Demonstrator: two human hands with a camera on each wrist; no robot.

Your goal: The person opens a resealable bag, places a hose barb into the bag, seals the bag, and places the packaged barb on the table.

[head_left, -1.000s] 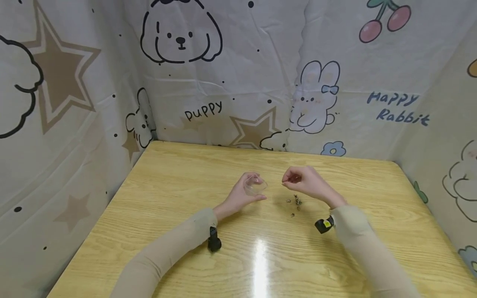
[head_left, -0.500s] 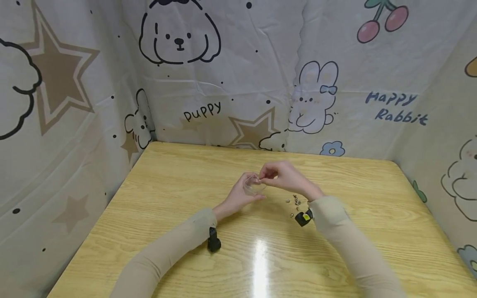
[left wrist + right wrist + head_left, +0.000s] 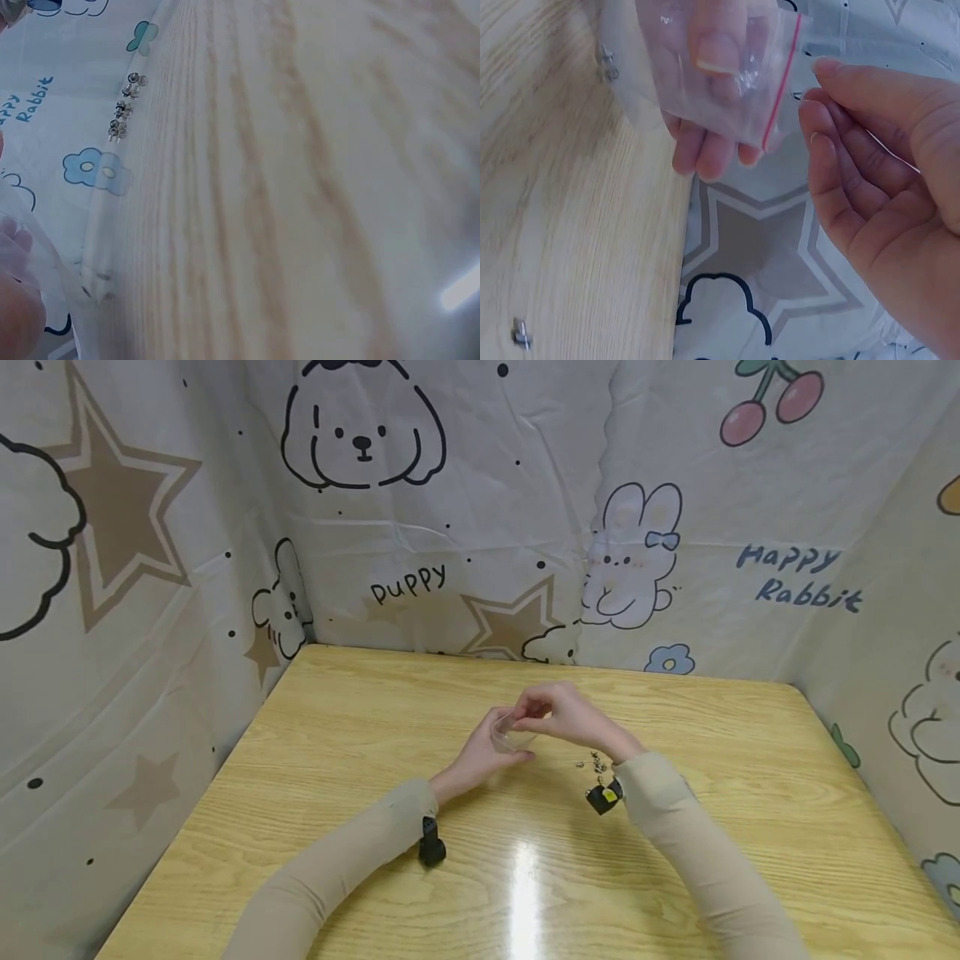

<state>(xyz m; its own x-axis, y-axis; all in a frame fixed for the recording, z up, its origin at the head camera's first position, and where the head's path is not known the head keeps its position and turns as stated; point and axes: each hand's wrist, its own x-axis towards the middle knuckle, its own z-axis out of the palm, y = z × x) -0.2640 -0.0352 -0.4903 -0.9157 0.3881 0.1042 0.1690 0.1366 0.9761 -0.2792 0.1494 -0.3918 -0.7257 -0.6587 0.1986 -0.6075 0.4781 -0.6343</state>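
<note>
A clear plastic zip bag (image 3: 705, 90) with a red strip along its mouth is held up by my left hand (image 3: 480, 752), its fingers and thumb spread around it. My right hand (image 3: 558, 714) is at the bag's mouth, thumb and fingertips together. In the right wrist view, a tiny metal piece (image 3: 798, 96) shows at those fingertips. Another small metal piece (image 3: 608, 64) shows at the bag's far end. Several screw-like metal pieces (image 3: 599, 767) lie on the table below my right wrist.
The wooden table (image 3: 360, 718) is bounded by a printed curtain (image 3: 525, 510) at the back and sides. One loose metal piece (image 3: 521, 334) lies apart on the table. A black wrist camera (image 3: 602, 797) hangs by my right sleeve, close over the pile.
My right hand has moved left from above the pile to the bag's mouth, a tiny piece at its fingertips. My left hand has stayed in place with the bag.
</note>
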